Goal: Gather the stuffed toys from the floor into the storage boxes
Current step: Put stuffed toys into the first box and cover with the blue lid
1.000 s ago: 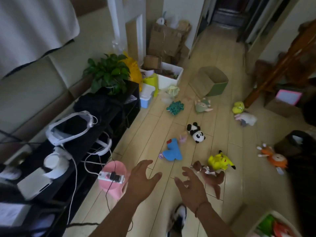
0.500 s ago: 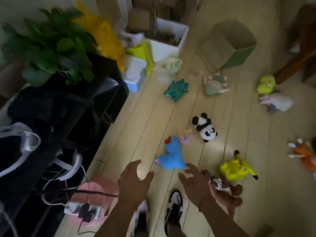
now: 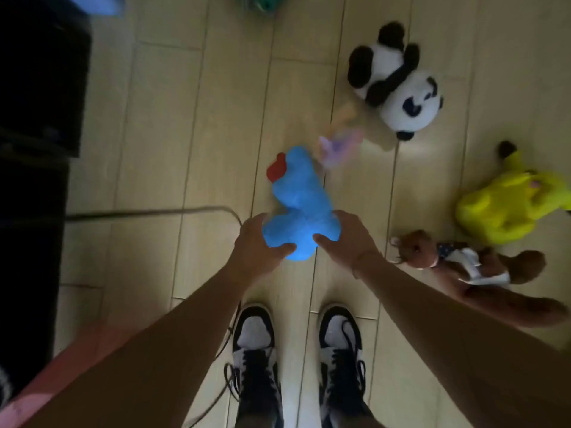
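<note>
Blue stuffed toy (image 3: 298,208), untouched half a second ago, is now gripped at its near end by left hand (image 3: 258,245) and right hand (image 3: 347,239). It lies on pale wooden floor (image 3: 173,118), panda (image 3: 392,84) and yellow plush (image 3: 509,205) nearby.

panda toy (image 3: 398,84) behind duck toy (image 3: 298,205); squirrel toy (image 3: 482,270) right

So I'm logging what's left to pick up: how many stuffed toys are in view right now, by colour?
Blue: 1, the blue toy, gripped by the left hand and right hand
Black and white: 1, the panda
Yellow: 1, the yellow toy
Brown: 1, the brown toy
Pink-purple: 1, blurred small toy
Teal: 1, cut-off toy
Total: 6
</note>
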A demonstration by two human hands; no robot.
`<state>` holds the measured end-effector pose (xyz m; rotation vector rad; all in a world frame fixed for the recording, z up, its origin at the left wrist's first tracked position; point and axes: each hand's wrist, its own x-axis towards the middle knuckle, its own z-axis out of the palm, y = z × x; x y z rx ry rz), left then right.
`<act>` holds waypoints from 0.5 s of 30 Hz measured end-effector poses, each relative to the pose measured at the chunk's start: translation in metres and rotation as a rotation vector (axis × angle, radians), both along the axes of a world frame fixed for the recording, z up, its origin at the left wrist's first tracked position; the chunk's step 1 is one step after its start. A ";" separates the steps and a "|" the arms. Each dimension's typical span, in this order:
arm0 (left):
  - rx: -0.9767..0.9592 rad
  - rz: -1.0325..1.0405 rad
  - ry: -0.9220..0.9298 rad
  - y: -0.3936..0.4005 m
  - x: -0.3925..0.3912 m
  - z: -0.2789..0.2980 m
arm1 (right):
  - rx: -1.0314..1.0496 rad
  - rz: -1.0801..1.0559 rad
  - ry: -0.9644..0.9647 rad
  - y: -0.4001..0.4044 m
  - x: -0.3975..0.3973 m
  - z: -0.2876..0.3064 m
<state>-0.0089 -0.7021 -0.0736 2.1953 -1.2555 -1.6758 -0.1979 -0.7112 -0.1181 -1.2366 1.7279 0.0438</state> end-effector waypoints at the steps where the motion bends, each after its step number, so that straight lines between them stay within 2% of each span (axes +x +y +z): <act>1: 0.019 -0.016 0.003 -0.002 -0.002 -0.016 | -0.005 -0.026 -0.021 -0.003 0.002 -0.019; 5: 0.106 0.116 0.096 -0.012 -0.003 -0.059 | 0.015 -0.116 -0.179 -0.008 0.010 -0.060; 8: 0.197 0.211 0.112 -0.011 -0.005 -0.065 | 0.060 -0.152 -0.242 0.005 0.007 -0.055; 13: 0.278 0.190 0.133 0.002 -0.025 -0.019 | 0.043 -0.289 -0.394 0.058 -0.031 0.003; 15: 0.322 0.222 0.279 0.008 -0.048 0.017 | 0.015 -0.337 -0.446 0.085 -0.054 0.037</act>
